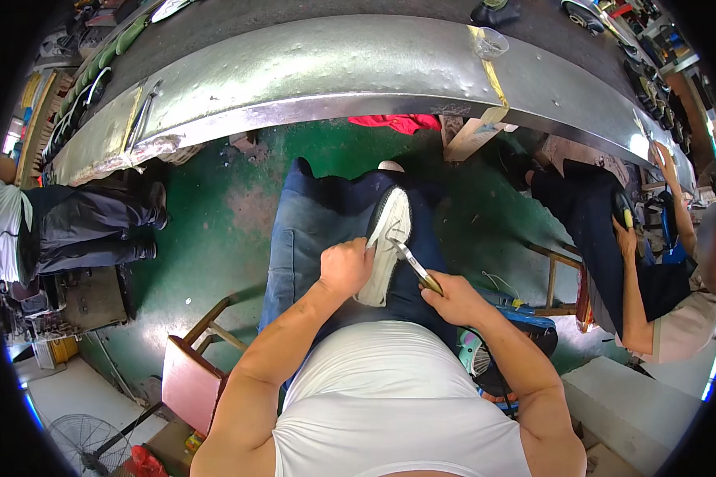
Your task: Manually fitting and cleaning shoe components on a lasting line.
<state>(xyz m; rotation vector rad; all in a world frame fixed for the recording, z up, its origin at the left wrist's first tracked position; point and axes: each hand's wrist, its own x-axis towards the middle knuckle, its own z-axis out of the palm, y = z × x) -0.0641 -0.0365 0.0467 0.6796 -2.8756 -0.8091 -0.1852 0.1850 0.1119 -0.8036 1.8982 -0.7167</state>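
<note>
A shoe (388,262) lies sole up on my lap, toe pointing away from me; its underside is whitish and its edge dark. My left hand (346,267) is closed on the shoe's left side, thumb against the rim. My right hand (457,300) is wrapped round the yellowish grip of a silver metal tool (410,259) that looks like pincers. The tool's hooked tip meets the whitish underside near the middle. Whether its jaws are apart is too small to tell. Blue trousers (294,238) lie under the shoe.
A metal-edged workbench (310,67) curves across the front, with a clear plastic cup (489,44) on it. One person (87,226) stands at left; another (652,262) sits at right holding a shoe. Beside me are a stool (189,381), a fan (87,445) and shoes (476,354).
</note>
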